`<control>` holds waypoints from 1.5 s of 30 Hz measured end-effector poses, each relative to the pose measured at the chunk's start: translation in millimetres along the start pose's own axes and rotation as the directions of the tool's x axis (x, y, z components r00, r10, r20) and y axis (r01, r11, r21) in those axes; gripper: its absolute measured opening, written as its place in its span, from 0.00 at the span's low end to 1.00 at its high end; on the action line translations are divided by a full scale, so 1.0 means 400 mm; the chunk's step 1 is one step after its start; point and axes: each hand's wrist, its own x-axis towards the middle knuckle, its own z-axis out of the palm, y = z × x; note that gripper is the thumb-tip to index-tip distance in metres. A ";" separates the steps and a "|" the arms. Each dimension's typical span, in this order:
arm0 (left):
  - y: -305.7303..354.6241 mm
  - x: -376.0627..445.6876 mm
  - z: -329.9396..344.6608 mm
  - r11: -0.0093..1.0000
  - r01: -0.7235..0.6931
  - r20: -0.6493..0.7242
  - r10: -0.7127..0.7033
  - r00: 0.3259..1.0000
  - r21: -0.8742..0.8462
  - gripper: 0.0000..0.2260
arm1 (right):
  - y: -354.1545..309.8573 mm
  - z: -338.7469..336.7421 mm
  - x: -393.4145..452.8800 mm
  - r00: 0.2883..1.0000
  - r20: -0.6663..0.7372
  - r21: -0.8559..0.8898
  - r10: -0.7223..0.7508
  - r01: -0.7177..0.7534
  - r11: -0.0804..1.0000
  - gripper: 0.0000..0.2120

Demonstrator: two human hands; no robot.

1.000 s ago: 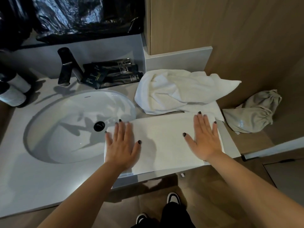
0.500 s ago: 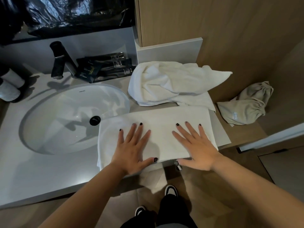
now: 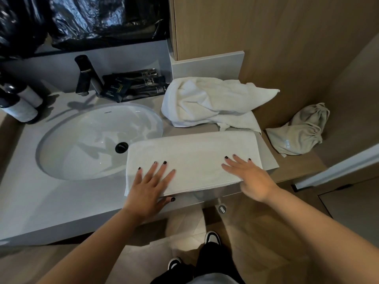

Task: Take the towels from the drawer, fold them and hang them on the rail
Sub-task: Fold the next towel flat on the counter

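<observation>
Folded towel (image 3: 192,160) is lying flat on the counter (image 3: 61,201), its left end overhanging the sink (image 3: 98,140) and its near edge running along the counter's front lip. Left hand (image 3: 151,185) is pressing down on the left part with fingers straight and spread, thumb tucking under the near edge. Right hand (image 3: 250,177) is resting on the right part, fingers straight, palm sitting over the front edge; its thumb is not visible, so a pinch there cannot be confirmed.

Loose towel (image 3: 213,103) is lying crumpled behind, its lower edge just beside the folded one's far edge. Beige pouch (image 3: 301,132) is sitting to the right, apart. Dark sachets (image 3: 135,85) and a faucet (image 3: 86,74) are standing at the back. No rail or drawer is showing.

Risks, as judged:
- Left end is hanging unsupported over the basin; a lift from the near edge alone is likely to let it sag and open the fold, or touch any moisture there.
- Near edge is sitting at the lip; a pull toward the body could drop the towel to the floor.
- Uneven lifting between the hands could skew the layers.
</observation>
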 end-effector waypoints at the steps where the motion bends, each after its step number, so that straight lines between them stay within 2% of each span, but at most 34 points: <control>1: -0.007 -0.011 -0.001 0.999 0.029 0.003 -0.029 1.000 -0.014 0.35 | 0.004 -0.007 -0.007 1.000 -0.012 0.077 0.028 -0.027 0.997 0.35; 3: -0.021 -0.031 0.002 0.996 0.081 -0.007 -0.082 0.997 -0.039 0.37 | 0.012 -0.018 -0.018 0.994 -0.038 0.175 0.098 -0.090 0.980 0.30; 6: -0.042 -0.052 -0.004 0.993 0.065 -0.071 -0.072 0.995 -0.104 0.36 | 0.022 -0.028 -0.025 0.981 -0.098 0.283 0.165 -0.131 0.950 0.24; 10: -0.065 -0.076 -0.002 0.981 -0.079 -0.254 0.031 0.967 -0.179 0.24 | 0.059 -0.037 -0.044 0.938 -0.180 0.459 0.295 -0.185 0.869 0.18; 13: -0.070 -0.080 -0.007 0.970 -0.091 -0.375 0.000 0.927 -0.226 0.17 | 0.085 -0.044 -0.057 0.905 -0.208 0.507 0.372 -0.226 0.832 0.12; 16: -0.081 -0.066 -0.028 0.916 -0.034 -0.378 -0.132 0.916 -0.401 0.19 | 0.104 -0.045 -0.060 0.871 -0.242 0.567 0.428 -0.231 0.791 0.09; 19: -0.097 -0.032 -0.044 0.795 0.163 -0.286 -0.390 0.875 -0.585 0.12 | 0.121 -0.051 -0.052 0.824 -0.246 0.662 0.510 -0.241 0.709 0.05; 21: -0.102 -0.002 -0.043 0.740 0.283 -0.233 -0.510 0.828 -0.610 0.09 | 0.133 -0.056 -0.037 0.804 -0.232 0.670 0.547 -0.276 0.689 0.09; 24: -0.101 0.034 -0.049 0.716 0.363 -0.265 -0.602 0.753 -0.596 0.13 | 0.145 -0.062 -0.011 0.802 -0.211 0.609 0.558 -0.339 0.717 0.18; 27: -0.102 0.059 -0.048 0.722 0.410 -0.273 -0.626 0.731 -0.557 0.15 | 0.146 -0.065 0.010 0.797 -0.242 0.560 0.553 -0.351 0.751 0.17; 33: -0.122 0.100 -0.038 0.707 0.567 -0.073 -0.650 0.756 -0.422 0.13 | 0.143 -0.048 0.050 0.782 -0.267 0.425 0.563 -0.429 0.797 0.10; 37: -0.151 0.118 -0.048 0.666 0.634 0.091 -0.658 0.748 -0.392 0.18 | 0.125 -0.025 0.076 0.745 -0.344 0.293 0.572 -0.493 0.819 0.14; 40: -0.152 0.131 -0.077 0.632 0.704 0.177 -0.691 0.701 -0.323 0.21 | 0.117 -0.022 0.094 0.726 -0.346 0.274 0.595 -0.528 0.804 0.17; 41: -0.144 0.136 -0.087 0.652 0.715 0.153 -0.703 0.695 -0.252 0.21 | 0.117 -0.026 0.099 0.721 -0.341 0.269 0.603 -0.540 0.797 0.18; 42: -0.133 0.140 -0.094 0.695 0.701 0.069 -0.701 0.710 -0.159 0.18 | 0.117 -0.031 0.104 0.713 -0.342 0.269 0.612 -0.550 0.791 0.19; 43: -0.118 0.143 -0.099 0.752 0.654 -0.044 -0.659 0.751 -0.084 0.14 | 0.114 -0.036 0.107 0.705 -0.351 0.269 0.617 -0.555 0.787 0.20; 45: -0.071 0.158 -0.107 0.885 0.463 -0.243 -0.461 0.854 -0.053 0.20 | 0.100 -0.040 0.113 0.690 -0.389 0.258 0.610 -0.554 0.791 0.18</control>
